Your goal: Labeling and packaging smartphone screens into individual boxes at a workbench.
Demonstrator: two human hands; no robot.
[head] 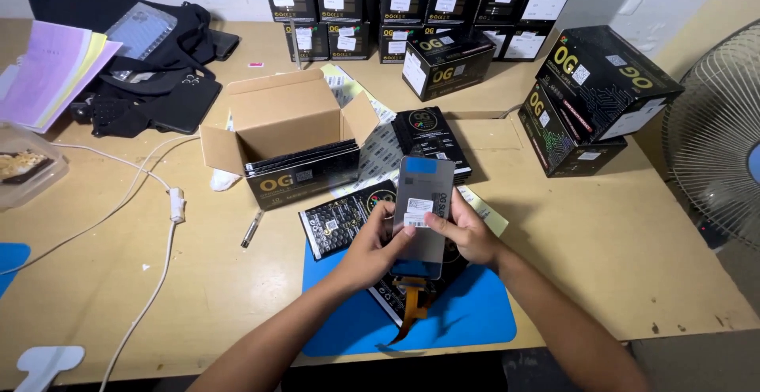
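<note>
Both my hands hold a grey phone screen panel [424, 194] upright above a blue work mat [475, 313]. It carries a white sticker and a blue tab, and an orange flex cable [413, 305] hangs from its lower end. My left hand [372, 248] grips its left edge, thumb on the sticker. My right hand [467, 234] grips its right edge. Under the panel lies a flat black printed packet [340, 222]. Behind it stands an open cardboard box [281, 123] with several black packets stacked inside.
Stacks of black boxes [412, 4] line the wall, with two more black boxes [590, 95] at the right. A fan [716, 131] stands at the right edge. A white cable [170, 218], a pen [252, 228], a black bag [150, 67] and coloured papers [51, 71] are at the left.
</note>
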